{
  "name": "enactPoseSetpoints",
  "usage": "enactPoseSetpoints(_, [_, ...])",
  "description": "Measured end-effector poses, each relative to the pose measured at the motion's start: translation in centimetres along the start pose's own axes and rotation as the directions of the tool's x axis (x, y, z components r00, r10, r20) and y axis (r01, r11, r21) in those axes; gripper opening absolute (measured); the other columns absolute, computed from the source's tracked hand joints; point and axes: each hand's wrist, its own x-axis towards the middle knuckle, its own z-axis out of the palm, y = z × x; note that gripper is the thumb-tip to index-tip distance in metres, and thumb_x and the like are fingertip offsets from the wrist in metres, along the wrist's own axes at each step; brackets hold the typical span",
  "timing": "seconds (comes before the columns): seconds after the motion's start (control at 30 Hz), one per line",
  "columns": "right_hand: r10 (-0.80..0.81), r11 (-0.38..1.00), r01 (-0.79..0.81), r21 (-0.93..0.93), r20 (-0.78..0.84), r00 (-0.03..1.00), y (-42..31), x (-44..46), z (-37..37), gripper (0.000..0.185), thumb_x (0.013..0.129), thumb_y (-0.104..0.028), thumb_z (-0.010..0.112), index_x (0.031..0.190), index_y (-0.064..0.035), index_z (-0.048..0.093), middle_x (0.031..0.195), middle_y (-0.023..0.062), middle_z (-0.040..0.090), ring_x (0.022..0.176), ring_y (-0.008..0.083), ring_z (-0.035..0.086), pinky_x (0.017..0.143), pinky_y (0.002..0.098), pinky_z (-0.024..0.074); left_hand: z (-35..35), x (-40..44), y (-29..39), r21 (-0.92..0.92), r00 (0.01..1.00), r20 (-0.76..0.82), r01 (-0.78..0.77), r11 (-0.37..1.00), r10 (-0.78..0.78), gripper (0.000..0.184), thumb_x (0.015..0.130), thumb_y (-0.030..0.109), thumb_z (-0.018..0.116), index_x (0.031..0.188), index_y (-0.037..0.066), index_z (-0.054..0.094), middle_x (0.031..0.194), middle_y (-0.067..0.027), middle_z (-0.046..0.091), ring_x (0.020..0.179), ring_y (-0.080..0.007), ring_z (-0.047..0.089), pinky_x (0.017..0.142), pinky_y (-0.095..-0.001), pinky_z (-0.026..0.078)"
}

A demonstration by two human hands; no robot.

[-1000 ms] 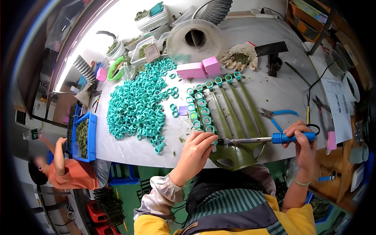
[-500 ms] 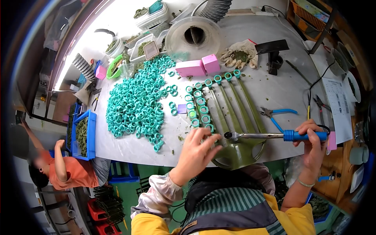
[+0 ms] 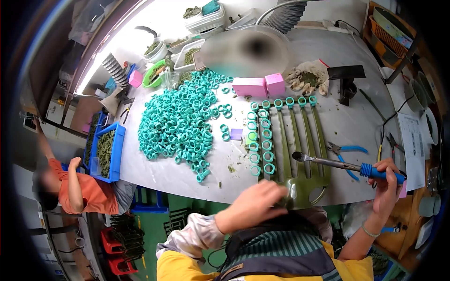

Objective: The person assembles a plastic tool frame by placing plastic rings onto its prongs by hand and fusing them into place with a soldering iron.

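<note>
My right hand is closed round the blue handle of an iron-like tool, whose metal tip is over the green wax piece. That piece has long parallel bars, with teal rings standing in two columns on its left bars and a row along its far edge. Near the base of the green piece is my left hand, blurred by motion, so its fingers are hard to make out. A large pile of loose teal rings lies to the left.
Pink blocks, a soiled glove and a black stand are beyond the green piece. Blue-handled pliers lie to its right. A co-worker in orange is at the left, by a blue bin.
My left hand has left the rings and moved nearer my body. The tool has been drawn right, off the rings. The whole view has shifted, and the co-worker's arm is raised.
</note>
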Motion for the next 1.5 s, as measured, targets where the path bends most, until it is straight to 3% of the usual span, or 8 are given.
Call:
enactPoseSetpoints(0.07, [-0.004, 1.000, 0.004, -0.004, -0.019, 1.000, -0.1, 0.1, 0.1, 0.024, 0.095, -0.020, 0.056, 0.086, 0.0016, 0.063, 0.092, 0.0121, 0.060, 0.070, 0.0156, 0.060, 0.056, 0.0257, 0.0520, -2.0, -0.8, -3.5, -0.084, 0.966, -0.161, 0.189, 0.978, -0.201, 0.023, 0.084, 0.000, 0.074, 0.105, 0.004, 0.066, 0.100, -0.0115, 0.064, 0.086, -0.0251, 0.066, 0.073, -0.0342, 0.054])
enactPoseSetpoints(0.17, [-0.013, 1.000, 0.013, -0.012, -0.046, 0.999, -0.2, 0.0, 0.4, 0.025, 0.095, -0.021, 0.056, 0.087, 0.0017, 0.063, 0.092, 0.0120, 0.061, 0.068, 0.0152, 0.060, 0.056, 0.0257, 0.0518, -4.7, -0.5, -11.4, 0.434, 0.921, -0.375, 0.273, 0.859, -0.103, 0.022, 0.083, -0.004, 0.067, 0.105, 0.002, 0.067, 0.099, -0.0117, 0.065, 0.089, -0.0308, 0.064, 0.077, -0.0397, 0.053])
enactPoseSetpoints(0.43, [-0.018, 1.000, 0.017, -0.023, -0.080, 0.997, 0.1, 0.3, 0.5, 0.027, 0.098, -0.023, 0.055, 0.088, 0.0015, 0.063, 0.094, 0.0111, 0.062, 0.065, 0.0153, 0.059, 0.059, 0.0270, 0.0504, -5.6, -0.3, -18.6, 0.500, 0.959, -0.251, 0.247, 0.830, -0.133, 0.041, 0.082, -0.006, 0.060, 0.122, 0.003, 0.066, 0.122, -0.0166, 0.061, 0.108, -0.0365, 0.062, 0.092, -0.0432, 0.053])
enactPoseSetpoints(0.6, [0.031, 0.998, -0.036, -0.055, -0.088, 0.996, 1.0, 1.0, -0.6, 0.026, 0.101, -0.026, 0.052, 0.094, -0.0023, 0.062, 0.103, 0.0084, 0.063, 0.070, 0.0127, 0.059, 0.067, 0.0237, 0.0490, -5.6, -0.7, -20.6, -0.012, 0.850, -0.368, 0.401, 0.916, -0.377, 0.033, 0.094, -0.004, 0.058, 0.126, 0.002, 0.067, 0.112, -0.0127, 0.068, 0.097, -0.0241, 0.069, 0.082, -0.0333, 0.056])
enactPoseSetpoints(0.67, [0.020, 0.996, -0.028, -0.090, -0.083, 0.996, 1.1, 1.5, -0.6, 0.026, 0.101, -0.026, 0.051, 0.095, -0.0027, 0.062, 0.105, 0.0084, 0.063, 0.071, 0.0125, 0.059, 0.068, 0.0231, 0.0487, -7.2, 0.4, -17.3, -0.653, 0.690, -0.101, 0.498, 0.571, -0.717, 0.030, 0.100, 0.012, 0.063, 0.128, 0.002, 0.067, 0.119, -0.0062, 0.069, 0.105, -0.0138, 0.066, 0.084, -0.0256, 0.054])
enactPoseSetpoints(1.0, [0.001, 0.999, -0.002, -0.041, -0.036, 0.999, 2.0, 2.0, 2.8, 0.024, 0.099, -0.021, 0.053, 0.095, 0.0010, 0.064, 0.098, 0.0111, 0.065, 0.072, 0.0156, 0.061, 0.068, 0.0273, 0.0504, -6.4, 5.5, -12.6, -0.355, 0.909, -0.170, 0.304, 0.884, -0.381, 0.032, 0.093, 0.002, 0.068, 0.125, 0.004, 0.068, 0.088, 0.0038, 0.063, 0.071, -0.0031, 0.048, 0.064, -0.0211, 0.044])
enactPoseSetpoints(1.33, [0.009, 0.999, -0.010, 0.040, 0.027, 1.000, 4.2, 3.2, 5.9, 0.024, 0.101, -0.014, 0.053, 0.096, 0.0044, 0.067, 0.098, 0.0110, 0.067, 0.075, 0.0180, 0.067, 0.070, 0.0303, 0.0567, -4.3, 11.0, -13.5, -0.246, 0.951, -0.129, 0.245, 0.938, -0.282, 0.029, 0.093, 0.001, 0.068, 0.122, 0.003, 0.070, 0.116, -0.0034, 0.059, 0.088, -0.0082, 0.061, 0.079, -0.0235, 0.053])
enactPoseSetpoints(1.5, [-0.010, 0.999, 0.009, 0.031, 0.033, 0.999, 5.6, 3.7, 6.6, 0.023, 0.102, -0.012, 0.051, 0.097, 0.0042, 0.066, 0.100, 0.0099, 0.067, 0.076, 0.0177, 0.067, 0.072, 0.0316, 0.0581, -2.9, 12.8, -14.4, 0.075, 0.967, -0.252, 0.065, 0.995, -0.045, 0.032, 0.083, -0.001, 0.070, 0.115, 0.004, 0.071, 0.119, -0.0135, 0.067, 0.109, -0.0369, 0.057, 0.096, -0.0444, 0.048])
